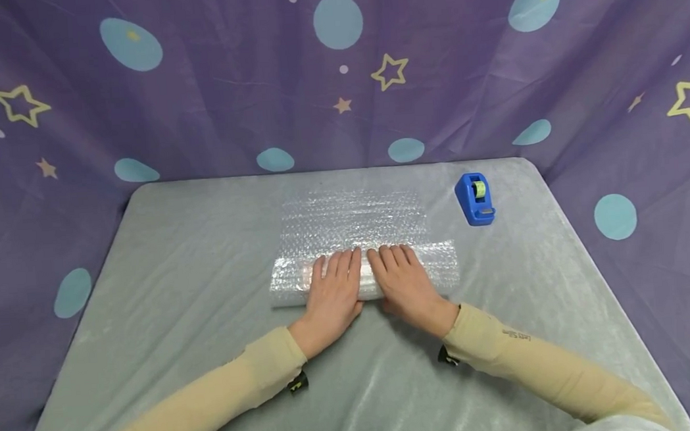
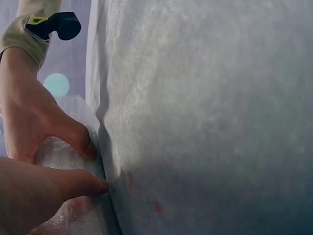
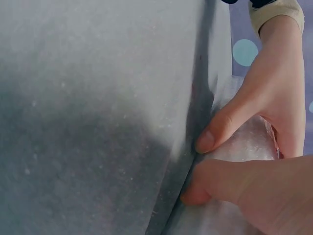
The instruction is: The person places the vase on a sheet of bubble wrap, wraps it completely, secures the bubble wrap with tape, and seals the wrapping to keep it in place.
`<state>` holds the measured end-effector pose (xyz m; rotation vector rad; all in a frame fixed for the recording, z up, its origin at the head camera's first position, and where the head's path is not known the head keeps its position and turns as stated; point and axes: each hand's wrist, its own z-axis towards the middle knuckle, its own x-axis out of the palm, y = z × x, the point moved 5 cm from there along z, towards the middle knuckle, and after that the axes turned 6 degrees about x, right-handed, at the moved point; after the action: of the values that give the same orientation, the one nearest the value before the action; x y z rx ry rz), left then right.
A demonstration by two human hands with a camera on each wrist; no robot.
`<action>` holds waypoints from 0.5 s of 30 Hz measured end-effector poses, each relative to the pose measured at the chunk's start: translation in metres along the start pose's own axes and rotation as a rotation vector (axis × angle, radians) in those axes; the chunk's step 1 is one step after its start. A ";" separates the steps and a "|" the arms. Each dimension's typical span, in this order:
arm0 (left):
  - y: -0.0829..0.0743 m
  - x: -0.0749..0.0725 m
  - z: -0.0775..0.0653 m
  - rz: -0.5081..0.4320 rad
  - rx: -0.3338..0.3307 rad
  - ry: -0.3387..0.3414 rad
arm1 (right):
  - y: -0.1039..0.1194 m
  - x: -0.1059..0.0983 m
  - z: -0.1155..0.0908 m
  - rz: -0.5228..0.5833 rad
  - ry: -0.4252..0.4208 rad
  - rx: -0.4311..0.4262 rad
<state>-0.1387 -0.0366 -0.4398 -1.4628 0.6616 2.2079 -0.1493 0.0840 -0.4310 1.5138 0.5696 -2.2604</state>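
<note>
A sheet of bubble wrap lies flat on the table, its near part rolled up around something that the layers hide. My left hand grips this bubble wrap roll just left of its middle, and my right hand grips it just right of the middle. Fingers of both hands reach over the top and point away from me. In the left wrist view my left thumb presses the roll's near side low down by the tabletop. From the right wrist view, my right thumb does likewise.
At the back right of the grey cloth-covered table stands a blue tape dispenser with a yellow-green roll in it. A purple curtain with stars and dots hangs behind the table and along both sides.
</note>
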 end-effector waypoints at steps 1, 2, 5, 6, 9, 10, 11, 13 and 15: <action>0.000 -0.001 -0.001 0.001 0.001 -0.008 | 0.000 -0.001 -0.001 0.008 0.000 -0.002; -0.001 -0.001 -0.001 -0.001 0.003 -0.015 | 0.000 -0.001 -0.001 0.017 0.004 -0.005; -0.002 -0.003 -0.003 -0.012 0.010 -0.028 | 0.001 -0.003 -0.002 0.033 0.017 -0.012; -0.003 -0.004 -0.003 -0.015 0.012 -0.031 | 0.001 -0.003 -0.003 0.036 0.025 -0.014; -0.004 -0.005 -0.004 -0.015 0.018 -0.043 | 0.001 -0.003 -0.003 0.043 0.048 -0.021; -0.004 -0.006 -0.005 -0.016 0.021 -0.048 | 0.001 -0.003 -0.003 0.045 0.057 -0.022; -0.005 -0.006 -0.005 -0.016 0.023 -0.053 | 0.001 -0.003 -0.003 0.046 0.068 -0.023; -0.005 -0.007 -0.005 -0.014 0.025 -0.058 | 0.001 -0.003 -0.002 0.058 0.085 -0.024; -0.005 -0.008 -0.005 -0.013 0.027 -0.058 | 0.000 -0.003 -0.001 0.065 0.110 -0.025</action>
<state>-0.1297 -0.0359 -0.4351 -1.3808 0.6581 2.2147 -0.1474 0.0844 -0.4281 1.6283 0.5692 -2.1242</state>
